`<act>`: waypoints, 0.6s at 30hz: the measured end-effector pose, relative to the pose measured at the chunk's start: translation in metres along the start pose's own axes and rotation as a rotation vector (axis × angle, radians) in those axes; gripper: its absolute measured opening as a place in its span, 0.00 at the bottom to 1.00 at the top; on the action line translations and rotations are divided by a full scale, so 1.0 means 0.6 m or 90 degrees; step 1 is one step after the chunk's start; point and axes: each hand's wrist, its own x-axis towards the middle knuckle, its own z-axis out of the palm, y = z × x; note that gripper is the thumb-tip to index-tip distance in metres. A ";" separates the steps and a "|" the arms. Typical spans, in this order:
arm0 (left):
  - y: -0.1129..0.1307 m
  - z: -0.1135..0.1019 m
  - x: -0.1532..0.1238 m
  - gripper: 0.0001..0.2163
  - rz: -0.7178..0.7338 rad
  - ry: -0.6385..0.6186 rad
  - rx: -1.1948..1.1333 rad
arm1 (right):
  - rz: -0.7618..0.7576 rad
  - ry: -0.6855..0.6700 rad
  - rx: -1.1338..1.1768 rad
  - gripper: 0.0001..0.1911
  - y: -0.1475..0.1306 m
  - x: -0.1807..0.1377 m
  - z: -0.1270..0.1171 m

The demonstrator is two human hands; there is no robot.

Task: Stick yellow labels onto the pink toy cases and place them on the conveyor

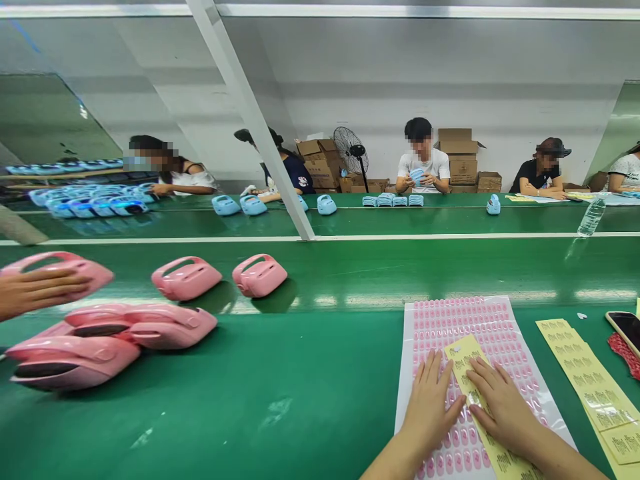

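A narrow yellow sheet of printed labels (467,350) lies aslant on top of a white sheet of pink oval stickers (435,317). My left hand (431,400) rests flat with fingers stretched out, its fingertips and thumb at the left edge of the yellow sheet. Across that sheet from the right comes my right hand (503,403), fingers extended and pressing on its surface. Both hands look open. Under my palms, parts of the two sheets are hidden. More yellow label sheets (585,373) overlap each other to the right.
Pink plastic housings with handles (186,277) stand to the left; another person's hand (45,287) touches one. A phone (627,330) lies at the right edge. Beyond are a water bottle (591,217), a slanted white post (255,113), blue housings (327,205) and several seated people.
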 end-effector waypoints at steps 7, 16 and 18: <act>0.006 -0.009 -0.001 0.27 -0.018 -0.036 -0.015 | 0.001 0.014 0.000 0.24 0.002 0.000 0.007; 0.012 -0.018 -0.007 0.24 0.011 -0.033 -0.080 | -0.032 0.072 -0.059 0.23 0.029 -0.004 0.037; 0.010 -0.012 -0.007 0.24 0.027 -0.021 -0.088 | -0.044 0.087 -0.072 0.23 0.036 -0.003 0.044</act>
